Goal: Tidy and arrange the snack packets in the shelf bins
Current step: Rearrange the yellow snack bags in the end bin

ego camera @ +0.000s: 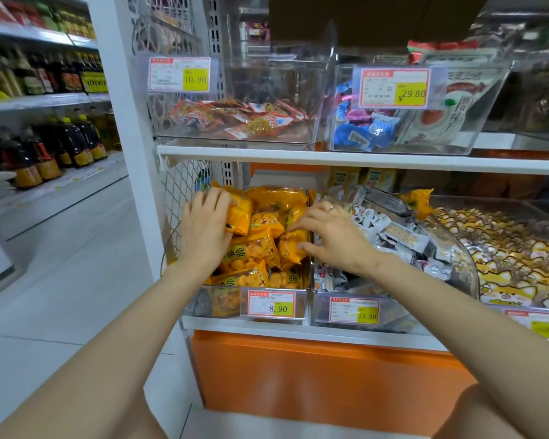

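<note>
A clear bin [303, 296] on the lower shelf is full of orange snack packets [260, 255]. My left hand [203, 229] grips one orange packet [240, 213] at the bin's left side, fingers over its top and thumb under it. My right hand [330, 239] reaches in from the right, its fingers spread and touching the orange packets near the bin's right wall. One stray orange packet [420, 202] lies on top of the neighbouring bin's white and grey packets [393, 232].
Further right is a bin of yellow cartoon-dog packets [514, 264]. The upper shelf [330, 156] carries clear bins with red-orange packets [235, 117] and blue ones [365, 131]. Price tags hang on the bin fronts. Bottle shelves [45, 153] and an aisle floor lie left.
</note>
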The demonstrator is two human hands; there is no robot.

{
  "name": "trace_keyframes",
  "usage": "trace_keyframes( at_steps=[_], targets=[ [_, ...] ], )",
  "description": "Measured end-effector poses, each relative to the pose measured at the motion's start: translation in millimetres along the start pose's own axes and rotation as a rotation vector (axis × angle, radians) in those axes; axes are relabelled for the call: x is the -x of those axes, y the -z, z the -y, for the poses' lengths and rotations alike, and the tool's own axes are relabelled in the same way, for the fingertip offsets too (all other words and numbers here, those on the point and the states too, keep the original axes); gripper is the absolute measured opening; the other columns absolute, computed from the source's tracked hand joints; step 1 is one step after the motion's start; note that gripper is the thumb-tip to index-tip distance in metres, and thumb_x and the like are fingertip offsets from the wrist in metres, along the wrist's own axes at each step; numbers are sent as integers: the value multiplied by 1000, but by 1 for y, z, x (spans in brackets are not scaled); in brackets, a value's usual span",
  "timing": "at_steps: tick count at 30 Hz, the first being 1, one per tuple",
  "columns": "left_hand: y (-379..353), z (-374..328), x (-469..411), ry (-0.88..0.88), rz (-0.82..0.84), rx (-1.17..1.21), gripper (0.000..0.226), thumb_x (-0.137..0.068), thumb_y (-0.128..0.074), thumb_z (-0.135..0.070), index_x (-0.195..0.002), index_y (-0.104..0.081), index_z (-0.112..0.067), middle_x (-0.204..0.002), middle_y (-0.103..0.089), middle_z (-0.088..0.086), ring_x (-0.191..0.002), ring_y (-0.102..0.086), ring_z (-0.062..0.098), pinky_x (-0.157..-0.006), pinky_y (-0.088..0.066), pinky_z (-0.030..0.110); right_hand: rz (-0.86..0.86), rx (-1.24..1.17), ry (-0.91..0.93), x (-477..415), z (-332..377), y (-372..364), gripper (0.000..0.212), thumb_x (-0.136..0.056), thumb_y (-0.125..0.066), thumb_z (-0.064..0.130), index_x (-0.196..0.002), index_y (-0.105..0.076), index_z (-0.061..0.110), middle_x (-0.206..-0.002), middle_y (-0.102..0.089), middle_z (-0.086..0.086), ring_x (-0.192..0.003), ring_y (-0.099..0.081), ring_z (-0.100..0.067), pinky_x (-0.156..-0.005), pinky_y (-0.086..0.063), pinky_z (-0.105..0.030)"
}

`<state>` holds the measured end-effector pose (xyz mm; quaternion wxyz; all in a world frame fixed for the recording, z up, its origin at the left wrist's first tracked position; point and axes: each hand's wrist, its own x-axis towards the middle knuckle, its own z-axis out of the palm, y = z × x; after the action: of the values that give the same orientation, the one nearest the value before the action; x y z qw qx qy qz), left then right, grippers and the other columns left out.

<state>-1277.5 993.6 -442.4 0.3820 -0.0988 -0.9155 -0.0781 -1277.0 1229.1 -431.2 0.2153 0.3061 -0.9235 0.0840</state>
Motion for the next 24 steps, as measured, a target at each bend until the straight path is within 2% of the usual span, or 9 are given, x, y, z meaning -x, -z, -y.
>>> trace_keyframes(
  at_steps=[4, 8, 11, 13, 17, 20, 22, 24],
  targets=[
    [1, 6, 1, -3, 21, 7, 44, -69, -73, -6, -109, -56, -9, -120, -53, 9, -109, -46, 31, -86, -37, 39, 19, 57, 10, -10, 15, -7, 34, -87, -60, 44, -116, -64, 28, -107, -56, 1, -106, -41, -19, -90, -28, -35],
    [9, 6, 2, 64, -44, 140, 45, -71, -76, -12, -110, -56, -9, -115, -55, 8, -107, -49, 27, -79, -36, 31, 90, 223, -77, -20, 30, -18, 57, -84, -49, 62, -124, -59, 23, -119, -52, -3, -116, -38, -23, -94, -26, -38],
    [13, 3, -1, 183, -128, 318, 43, -72, -76, -16, -109, -56, -8, -110, -56, 8, -103, -50, 24, -76, -35, 28, 108, 247, -78, -23, 35, -22, 58, -85, -48, 62, -123, -60, 20, -121, -50, -6, -118, -36, -24, -94, -26, -38],
    [10, 2, -7, 184, -129, 382, 41, -73, -76, -18, -106, -56, -8, -107, -55, 7, -101, -50, 22, -76, -35, 27, 85, 214, -70, -22, 35, -23, 52, -87, -50, 58, -120, -61, 20, -119, -52, -5, -116, -38, -24, -92, -26, -37],
    [-8, -4, -33, 144, -14, 354, 42, -75, -76, -25, -106, -54, -8, -107, -54, 7, -102, -49, 21, -77, -34, 25, -13, 100, -72, -17, 30, -20, 35, -90, -54, 46, -111, -67, 22, -106, -57, -4, -107, -43, -24, -87, -27, -36],
    [-24, -10, -50, 180, 144, 244, 51, -80, -71, -33, -121, -52, -10, -118, -55, 9, -112, -50, 26, -87, -39, 30, -36, 76, -89, -13, 27, -17, 28, -92, -54, 39, -107, -69, 21, -101, -58, -3, -104, -43, -23, -87, -27, -35],
    [-29, -10, -56, 114, 235, 175, 61, -79, -67, -46, -129, -48, -18, -128, -51, 8, -122, -44, 28, -96, -37, 35, -26, 76, -89, -10, 24, -17, 27, -93, -52, 38, -108, -68, 23, -100, -56, -2, -103, -41, -21, -86, -26, -33],
    [-28, -7, -57, -11, 301, 83, 69, -77, -59, -61, -135, -44, -26, -137, -43, 6, -130, -32, 29, -103, -27, 40, -13, 54, -96, -8, 21, -16, 27, -92, -53, 40, -110, -68, 26, -97, -54, -1, -100, -40, -19, -84, -26, -32]
  ],
)
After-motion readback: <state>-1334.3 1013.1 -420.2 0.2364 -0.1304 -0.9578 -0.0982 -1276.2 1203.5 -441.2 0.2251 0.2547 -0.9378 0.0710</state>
